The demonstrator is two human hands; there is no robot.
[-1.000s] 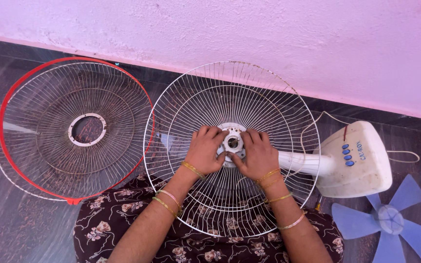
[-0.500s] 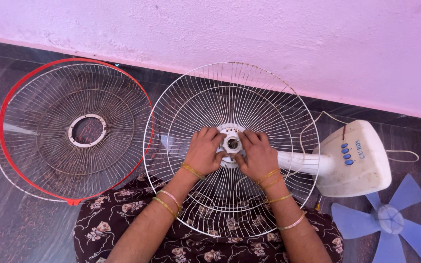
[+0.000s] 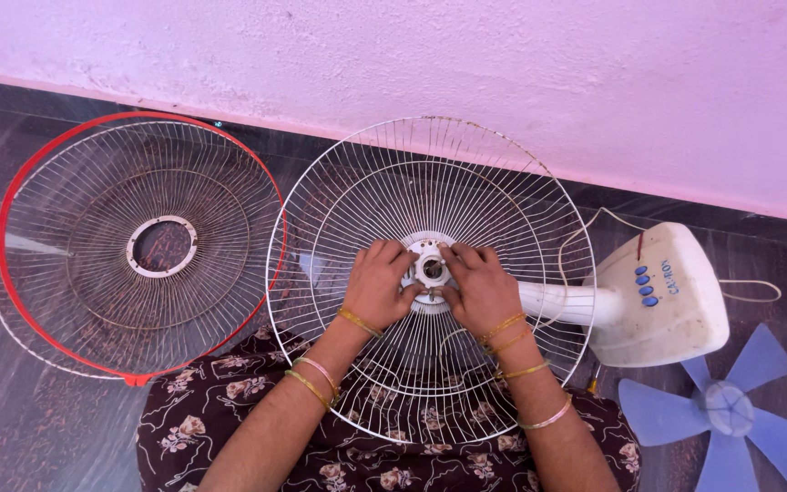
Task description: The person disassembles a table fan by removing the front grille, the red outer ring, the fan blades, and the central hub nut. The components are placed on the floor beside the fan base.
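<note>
A white wire fan guard (image 3: 430, 182) lies face up over my lap, mounted on a fan body. At its centre sits a white plastic ring nut (image 3: 432, 269). My left hand (image 3: 377, 284) grips the ring's left side with the fingertips, while my right hand (image 3: 483, 290) grips its right side. Both wrists carry several gold bangles.
A second wire guard with a red rim (image 3: 138, 241) lies on the dark floor to the left. The fan's white base with blue buttons (image 3: 658, 296) and its cord lie to the right. A pale blue fan blade (image 3: 730, 410) rests at the lower right. A pink wall (image 3: 503, 82) runs behind.
Both hands have shifted slightly around the centre ring, the fingers turning on it. The guards, base and blade stay where they were.
</note>
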